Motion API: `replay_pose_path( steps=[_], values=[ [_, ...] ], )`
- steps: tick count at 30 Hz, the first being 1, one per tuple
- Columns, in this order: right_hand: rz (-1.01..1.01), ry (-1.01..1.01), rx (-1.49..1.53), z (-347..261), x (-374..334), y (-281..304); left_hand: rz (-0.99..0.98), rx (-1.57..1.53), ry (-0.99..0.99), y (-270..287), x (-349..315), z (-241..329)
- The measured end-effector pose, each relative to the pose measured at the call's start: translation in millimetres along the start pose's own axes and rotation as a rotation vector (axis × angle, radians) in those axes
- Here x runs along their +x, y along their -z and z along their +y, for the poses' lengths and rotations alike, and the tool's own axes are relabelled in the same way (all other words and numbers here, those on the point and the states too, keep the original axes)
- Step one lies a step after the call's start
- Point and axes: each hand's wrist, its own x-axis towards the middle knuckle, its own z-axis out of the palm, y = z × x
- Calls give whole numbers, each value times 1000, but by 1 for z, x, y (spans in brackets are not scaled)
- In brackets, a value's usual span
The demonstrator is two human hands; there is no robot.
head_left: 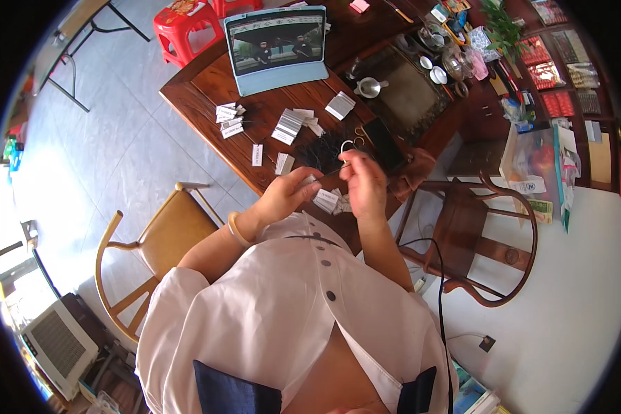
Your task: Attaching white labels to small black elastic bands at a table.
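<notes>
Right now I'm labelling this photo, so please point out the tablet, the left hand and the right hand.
Tablet (278,47), head view: middle of its screen.
Left hand (285,194), head view: middle of the hand.
Right hand (366,186), head view: middle of the hand.

This looks like a tea room, in a shop or a home; which of the two cannot be told. A dark wooden counter (203,86) has a built-in tea tray (401,84) with small cups (438,74) beside it. Packets (557,105) fill wooden shelves (586,118); chairs (176,231) and a red plastic stool (186,31) stand on grey floor tiles (127,131).
</notes>
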Motion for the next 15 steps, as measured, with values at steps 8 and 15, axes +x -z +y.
replay_pose_path(
  steps=[8,15],
  values=[
    [-85,-16,18,-3,-1,5,-49,102,-47,1,-1,3],
    [-223,-328,35,9,-6,12,-50,114,-49,2,-3,4]
  ],
)
